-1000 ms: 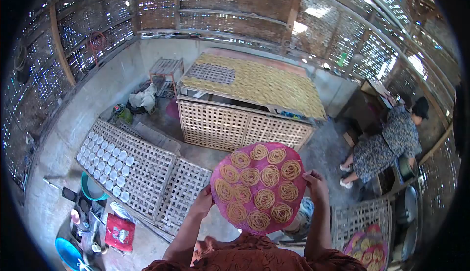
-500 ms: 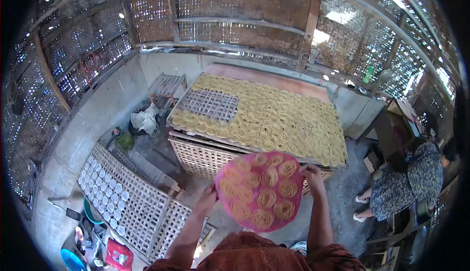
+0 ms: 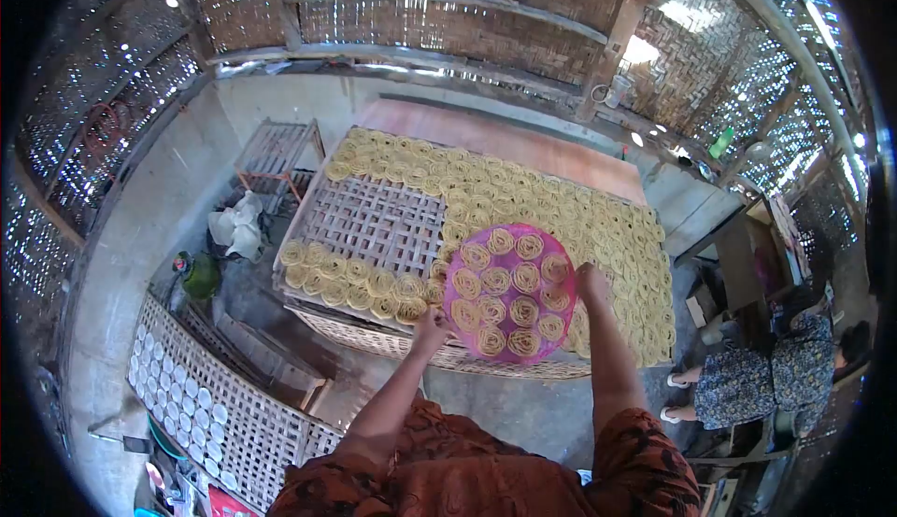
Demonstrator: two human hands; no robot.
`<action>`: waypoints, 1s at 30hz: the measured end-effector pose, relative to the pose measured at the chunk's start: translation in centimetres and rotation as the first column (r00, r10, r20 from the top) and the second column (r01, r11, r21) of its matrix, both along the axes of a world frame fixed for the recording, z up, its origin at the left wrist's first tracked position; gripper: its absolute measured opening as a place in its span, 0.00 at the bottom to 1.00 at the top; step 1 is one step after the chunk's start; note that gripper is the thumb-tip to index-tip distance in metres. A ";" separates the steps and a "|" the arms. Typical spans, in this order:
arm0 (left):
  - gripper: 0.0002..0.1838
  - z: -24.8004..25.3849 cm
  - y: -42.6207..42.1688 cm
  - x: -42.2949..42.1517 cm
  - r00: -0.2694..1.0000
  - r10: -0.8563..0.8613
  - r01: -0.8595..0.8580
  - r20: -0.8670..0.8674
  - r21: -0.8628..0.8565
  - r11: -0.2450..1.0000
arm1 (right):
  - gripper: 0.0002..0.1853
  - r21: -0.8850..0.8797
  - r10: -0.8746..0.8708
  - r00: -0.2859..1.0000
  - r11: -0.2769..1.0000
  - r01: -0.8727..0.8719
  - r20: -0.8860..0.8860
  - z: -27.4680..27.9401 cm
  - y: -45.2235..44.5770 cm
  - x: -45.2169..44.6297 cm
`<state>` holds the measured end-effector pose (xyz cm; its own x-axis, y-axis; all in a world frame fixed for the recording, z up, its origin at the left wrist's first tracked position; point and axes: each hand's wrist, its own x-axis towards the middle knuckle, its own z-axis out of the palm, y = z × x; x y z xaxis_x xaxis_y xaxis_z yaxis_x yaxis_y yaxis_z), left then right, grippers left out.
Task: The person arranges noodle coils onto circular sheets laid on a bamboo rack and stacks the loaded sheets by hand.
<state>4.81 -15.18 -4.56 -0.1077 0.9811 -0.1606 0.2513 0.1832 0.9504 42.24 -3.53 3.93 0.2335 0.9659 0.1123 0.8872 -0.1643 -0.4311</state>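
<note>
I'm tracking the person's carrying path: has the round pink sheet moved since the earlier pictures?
Yes, the round pink sheet has moved toward the woven rack, now overlapping its near edge in view; earlier it appeared short of it.

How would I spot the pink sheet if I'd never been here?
Find the big woven rack covered with yellow coils. At its near edge, two hands hold the round pink sheet. Unlike the lattice around it, it is bright pink and carries spaced-out coils.

left hand (image 3: 431, 332) | right hand (image 3: 591, 286) | both gripping pink disc (image 3: 509, 267) of coils (image 3: 524, 311)
</note>
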 end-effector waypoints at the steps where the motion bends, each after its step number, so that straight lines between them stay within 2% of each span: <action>1: 0.11 0.3 0.5 -0.9 0.955 0.036 0.016 -0.295 0.174 0.985 | 0.08 0.019 -0.049 0.953 0.999 0.046 0.297 0.2 0.2 -2.4; 2: 0.13 -0.3 1.5 -1.6 0.893 0.059 0.005 -0.446 0.141 0.990 | 0.12 -0.103 -0.040 0.983 0.993 0.059 0.180 -0.4 1.7 -4.2; 3: 0.13 0.1 2.6 -2.1 0.898 0.043 0.010 -0.437 0.118 0.993 | 0.12 -0.053 0.054 0.982 0.998 -0.045 0.182 -1.9 2.6 -6.1; 4: 0.14 1.7 4.4 -2.7 0.904 -0.071 0.116 -0.422 0.084 0.990 | 0.10 -0.042 0.201 0.968 0.980 -0.196 0.150 -3.5 3.4 -7.8; 5: 0.16 2.5 6.3 -3.2 0.897 -0.182 0.222 -0.403 0.054 0.974 | 0.08 -0.207 0.208 0.962 0.963 -0.171 0.174 0.4 3.2 -12.8; 6: 0.20 2.0 8.0 -2.9 0.815 -0.166 0.258 -0.555 0.091 0.962 | 0.09 0.007 0.269 0.963 0.963 -0.269 0.016 -4.2 4.0 -13.7; 7: 0.20 2.4 9.4 -2.5 0.817 -0.182 0.263 -0.548 0.073 0.962 | 0.10 0.052 0.258 0.963 0.964 -0.262 0.080 -4.9 4.3 -15.5; 9: 0.22 3.4 11.4 -1.2 0.641 -0.184 0.433 -0.745 0.153 0.888 | 0.10 0.080 0.241 0.960 0.964 -0.254 0.146 -5.1 4.6 -18.8; 11: 0.20 1.5 12.5 0.3 0.668 -0.212 0.422 -0.713 0.129 0.897 | 0.11 0.061 0.170 0.864 0.972 -0.225 0.475 -4.2 4.9 -20.7; 12: 0.19 1.3 12.7 0.6 0.569 -0.207 0.460 -0.796 0.100 0.882 | 0.11 0.053 0.174 0.859 0.972 -0.227 0.482 -4.8 5.5 -21.2; 13: 0.19 0.9 12.9 0.8 0.458 -0.199 0.494 -0.866 0.063 0.867 | 0.11 0.017 0.099 0.951 0.994 -0.109 0.292 -5.5 5.7 -21.7; 14: 0.16 1.9 13.2 0.8 0.467 -0.232 0.486 -0.853 0.029 0.873 | 0.12 -0.044 0.000 0.996 0.999 0.004 0.092 -6.5 5.8 -21.8; 15: 0.16 1.7 13.4 0.9 0.467 -0.243 0.486 -0.850 0.017 0.874 | 0.12 -0.058 0.001 0.996 0.998 0.004 0.092 -7.7 6.0 -21.5; 17: 0.16 1.6 13.8 1.0 0.573 -0.272 0.438 -0.773 0.009 0.899 | 0.13 -0.189 -0.125 0.960 0.979 0.078 -0.250 -9.4 6.7 -21.0; 19: 0.19 1.3 14.3 1.1 0.557 -0.322 0.465 -0.766 -0.034 0.885 | 0.13 -0.183 -0.078 0.950 0.983 0.022 -0.301 -6.9 6.6 -21.7; 21: 0.17 1.4 14.3 1.5 0.522 -0.239 0.444 -0.819 0.021 0.896 | 0.13 -0.166 -0.025 0.934 0.986 -0.037 -0.357 -6.4 7.5 -22.1; 22: 0.17 1.2 14.3 1.9 0.571 -0.171 0.383 -0.803 0.076 0.920 | 0.14 -0.170 -0.052 0.788 0.983 -0.068 -0.614 -7.0 7.9 -21.7; 23: 0.17 1.5 14.3 1.8 0.573 -0.168 0.370 -0.802 0.071 0.926 | 0.16 -0.172 -0.084 0.575 0.980 -0.099 -0.814 -7.6 8.1 -21.7; 24: 0.17 2.1 14.3 1.6 0.644 -0.232 0.405 -0.729 0.067 0.912 | 0.19 -0.179 -0.097 0.456 0.974 -0.140 -0.885 -3.0 7.9 -23.3; 25: 0.17 2.6 14.2 1.3 0.704 -0.296 0.440 -0.646 0.068 0.896 | 0.19 -0.188 -0.099 0.457 0.970 -0.154 -0.884 -2.4 8.3 -23.8; 26: 0.16 2.6 13.9 1.0 0.726 -0.221 0.441 -0.651 0.194 0.876 | 0.19 -0.157 -0.050 0.405 0.959 -0.236 -0.913 -2.4 8.4 -24.0; 28: 0.16 2.3 13.1 0.5 0.768 -0.224 0.413 -0.600 0.197 0.889 | 0.21 -0.090 0.029 0.298 0.922 -0.377 -0.954 -3.1 9.0 -24.3; 29: 0.16 2.1 12.5 0.3 0.806 -0.223 0.391 -0.548 0.211 0.896 | 0.21 -0.095 0.025 0.297 0.918 -0.385 -0.955 -2.9 9.3 -24.9; 30: 0.17 3.2 11.3 -0.4 0.866 -0.135 0.320 -0.481 0.327 0.889 | 0.22 -0.156 0.034 0.404 0.891 -0.427 -0.914 -2.3 9.5 -25.4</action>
<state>4.45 -3.89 -1.35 0.1594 0.9572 0.2417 0.6409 -0.2866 0.7122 16.81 5.98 1.64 -0.2269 0.9192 -0.3220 0.0800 -0.3119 -0.9468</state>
